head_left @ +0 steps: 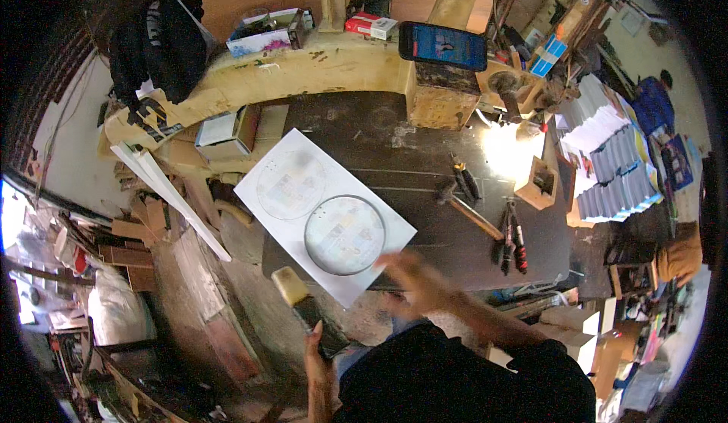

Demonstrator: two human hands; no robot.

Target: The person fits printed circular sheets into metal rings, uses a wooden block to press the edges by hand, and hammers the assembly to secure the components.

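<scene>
My left hand (pixel 317 343) is closed round a wide brush (pixel 309 311) with a dark body and a cream end, held upright near the bench's front edge. My right hand (pixel 421 283) is blurred by motion beside the near right side of a white board (pixel 334 286); how its fingers are set does not show clearly. On this board, a dark-rimmed round disc (pixel 345 235) with faint pale printing lies nearest that hand. Farther up, a faint printed circle (pixel 292 184) marks the same board. The board rests at an angle on the dark bench top (pixel 493 173).
A hammer (pixel 474 214) and pliers (pixel 466 180) lie right of the board, with red-handled pliers (pixel 519 245) nearer. A phone (pixel 442 45) leans on a wooden block (pixel 444 97). Stacked papers (pixel 614 158) stand at right; white strips (pixel 171 199) slant at left.
</scene>
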